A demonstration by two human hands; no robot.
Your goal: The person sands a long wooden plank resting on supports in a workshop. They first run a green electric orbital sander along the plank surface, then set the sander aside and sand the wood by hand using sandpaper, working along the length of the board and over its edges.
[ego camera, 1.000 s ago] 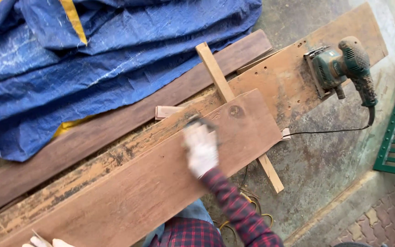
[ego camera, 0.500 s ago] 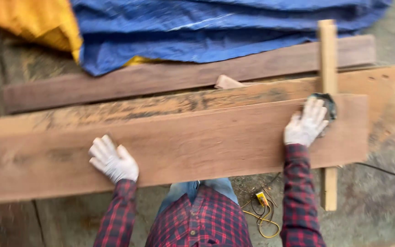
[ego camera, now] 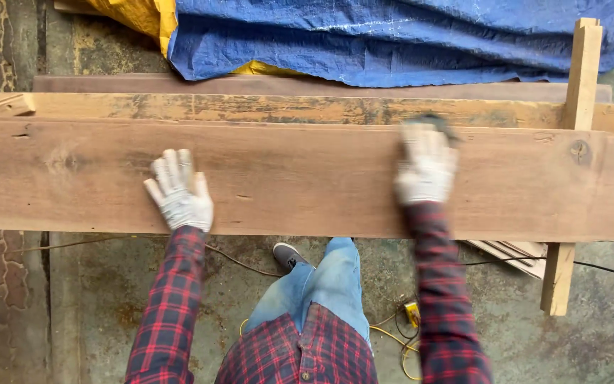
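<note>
A long brown wooden board (ego camera: 307, 178) lies across the view in front of me. My left hand (ego camera: 178, 190), in a white glove, rests flat on the board with fingers spread, holding nothing. My right hand (ego camera: 426, 165), also gloved and blurred by motion, presses a small dark sanding pad (ego camera: 435, 124) against the board near its far edge. Both sleeves are red plaid.
A second worn plank (ego camera: 286, 108) and a darker one (ego camera: 307, 85) lie behind the board. A pale wooden batten (ego camera: 571, 163) crosses under them at right. A blue tarp (ego camera: 406, 35) over yellow sheeting covers the back. Cables (ego camera: 399, 334) lie on the concrete floor.
The view has swung left and levelled along the board. My right hand with the pad has slid left away from the batten. My left hand stays flat on the board.
</note>
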